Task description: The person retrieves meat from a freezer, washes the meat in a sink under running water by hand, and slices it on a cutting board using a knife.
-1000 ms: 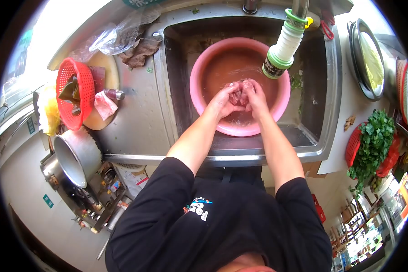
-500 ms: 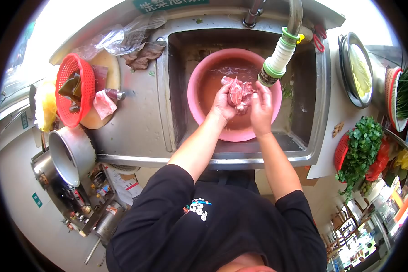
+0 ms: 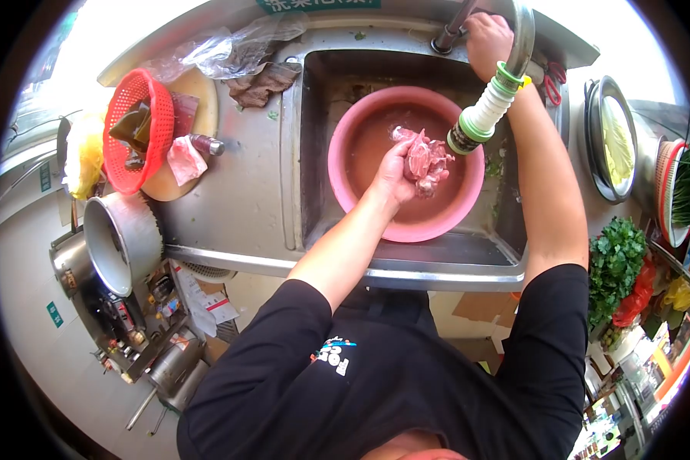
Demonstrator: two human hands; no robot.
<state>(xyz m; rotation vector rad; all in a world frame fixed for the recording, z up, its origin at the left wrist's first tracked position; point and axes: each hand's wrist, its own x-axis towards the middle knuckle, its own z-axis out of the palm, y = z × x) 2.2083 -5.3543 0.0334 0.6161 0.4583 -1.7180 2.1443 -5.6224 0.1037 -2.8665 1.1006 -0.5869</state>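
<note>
While a red basket (image 3: 139, 130) and a pink slab (image 3: 185, 160) crowd a round board (image 3: 205, 90) at far left, a crumpled cloth (image 3: 264, 84) lies beside the sink (image 3: 452, 274). The left hand (image 3: 395, 175) curls around raw meat (image 3: 428, 162) above a pink basin (image 3: 414, 233); a spout (image 3: 486, 107) hangs close by, covering part of the rim. The right hand (image 3: 489, 44) bends near the tap (image 3: 454, 31), its grip unclear, leafy greens (image 3: 617, 257) farther right.

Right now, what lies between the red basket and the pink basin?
In the head view: the round board, a pink piece (perhaps meat), a dark handle, steel counter and the sink's left edge.
</note>
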